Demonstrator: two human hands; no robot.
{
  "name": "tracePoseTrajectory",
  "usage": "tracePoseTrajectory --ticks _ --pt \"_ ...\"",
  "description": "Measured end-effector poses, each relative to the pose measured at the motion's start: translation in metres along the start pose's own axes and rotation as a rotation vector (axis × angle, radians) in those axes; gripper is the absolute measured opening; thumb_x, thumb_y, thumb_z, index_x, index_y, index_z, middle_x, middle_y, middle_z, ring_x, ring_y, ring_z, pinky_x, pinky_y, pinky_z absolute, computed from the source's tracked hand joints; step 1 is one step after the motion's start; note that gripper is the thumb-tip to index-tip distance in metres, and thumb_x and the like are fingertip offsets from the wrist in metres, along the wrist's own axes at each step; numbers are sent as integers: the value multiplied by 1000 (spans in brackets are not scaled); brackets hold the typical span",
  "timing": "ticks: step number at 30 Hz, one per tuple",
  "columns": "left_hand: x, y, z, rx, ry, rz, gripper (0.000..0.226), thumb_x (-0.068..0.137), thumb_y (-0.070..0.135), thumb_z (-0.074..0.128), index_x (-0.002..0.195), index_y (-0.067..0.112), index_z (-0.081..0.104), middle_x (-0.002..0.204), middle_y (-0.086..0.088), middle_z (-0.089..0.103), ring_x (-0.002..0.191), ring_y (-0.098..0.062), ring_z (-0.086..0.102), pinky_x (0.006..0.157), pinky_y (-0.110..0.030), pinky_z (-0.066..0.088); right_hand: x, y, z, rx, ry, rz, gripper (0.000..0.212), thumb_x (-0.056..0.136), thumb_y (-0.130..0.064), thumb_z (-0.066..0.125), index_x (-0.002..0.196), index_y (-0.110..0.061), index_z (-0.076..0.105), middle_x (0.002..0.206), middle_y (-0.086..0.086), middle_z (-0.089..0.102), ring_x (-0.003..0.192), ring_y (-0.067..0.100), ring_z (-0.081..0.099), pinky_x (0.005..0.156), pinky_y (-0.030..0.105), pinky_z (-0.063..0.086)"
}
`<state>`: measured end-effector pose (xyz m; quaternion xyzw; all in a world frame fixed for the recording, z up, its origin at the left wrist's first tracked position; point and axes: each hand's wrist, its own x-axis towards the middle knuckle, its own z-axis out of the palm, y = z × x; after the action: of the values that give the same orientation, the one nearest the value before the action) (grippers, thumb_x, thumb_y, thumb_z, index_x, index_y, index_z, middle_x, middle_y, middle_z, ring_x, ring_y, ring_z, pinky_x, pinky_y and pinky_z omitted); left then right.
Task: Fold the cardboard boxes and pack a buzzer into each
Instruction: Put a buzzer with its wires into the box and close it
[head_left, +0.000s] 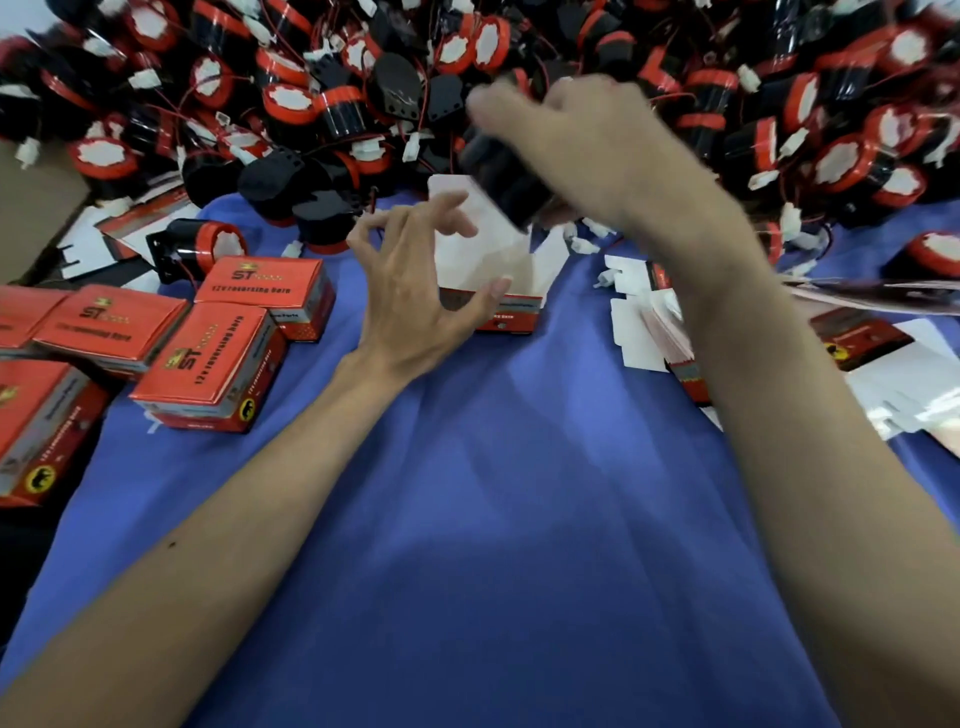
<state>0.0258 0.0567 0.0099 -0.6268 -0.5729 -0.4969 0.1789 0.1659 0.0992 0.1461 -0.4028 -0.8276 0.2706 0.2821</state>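
the open red-and-white cardboard box stands on the blue cloth. the left hand grips it, thumb on its front rim, curled fingers at its rear flap. above the box, the right hand clutches a black cylindrical buzzer. closed red boxes lie left of it.

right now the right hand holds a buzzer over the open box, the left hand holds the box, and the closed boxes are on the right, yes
No: the head view shows the closed boxes on the left. The rest holds: right hand holds a buzzer over the open box, left hand holds the box.
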Motion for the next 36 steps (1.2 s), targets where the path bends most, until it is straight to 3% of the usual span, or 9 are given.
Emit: tracePoseTrajectory --ticks 3,6,8,12,16,20,29,32,36 --pt "-1 2 -1 -29 -21 58 82 89 65 41 113 -13 53 97 -14 61 104 -5 33 88 -51 29 -5 6 22 -246 44 18 52 81 -61 51 61 -14 46 63 -4 47 57 14 45 50 29 29" --pt "-2 3 -2 -43 -55 74 62 83 47 54 97 -14 57 83 -9 59 95 -14 44 87 -54 31 -10 12 46 -312 90 -4 63 80 -71 49 77 -8 45 69 -5 37 74 20 41 66 30 29" --pt "-2 4 -3 -95 -78 24 53 80 37 55 93 -15 56 81 -1 55 88 -24 55 88 -57 35 -12 11 51 -294 17 -33 68 78 -78 48 92 -11 43 80 -1 39 81 20 39 71 30 30" --pt "-7 5 -1 -113 -27 -23 62 81 34 59 111 -18 47 98 -32 56 87 -55 56 73 -60 47 -5 21 26 -314 -293 -78 72 75 -84 39 108 -20 47 102 1 48 104 22 45 81 33 36" --pt "-7 4 -1 -231 -8 -109 69 81 35 60 129 -7 34 116 -21 52 112 -33 54 91 -33 48 -2 30 5 -231 -486 -84 96 58 -93 37 133 -33 46 129 -6 50 122 18 46 101 33 37" --pt "-7 -1 3 -305 128 -96 67 84 18 62 131 -10 24 125 8 36 112 11 46 94 -4 38 0 31 3 -255 -428 -139 99 58 -85 41 133 -22 49 126 -5 55 112 14 50 95 29 39" --pt "2 -3 2 -56 178 17 61 70 4 75 122 8 43 97 -25 37 93 -18 40 85 -3 33 -5 20 24 -252 -329 -95 74 74 -83 44 101 -19 66 73 -2 62 69 17 60 71 35 53" --pt "2 -3 2 -10 173 73 57 73 5 70 124 7 43 96 -29 38 94 -19 37 89 -5 32 -2 19 25 -196 -289 -108 77 77 -73 56 96 1 65 80 12 70 72 26 65 74 42 56" --pt "2 -3 3 -152 101 17 74 74 24 72 134 2 34 110 -31 37 105 -24 43 93 -21 42 -1 25 18 -180 -276 -136 60 73 -60 71 98 -6 61 88 1 62 77 19 55 70 30 46"
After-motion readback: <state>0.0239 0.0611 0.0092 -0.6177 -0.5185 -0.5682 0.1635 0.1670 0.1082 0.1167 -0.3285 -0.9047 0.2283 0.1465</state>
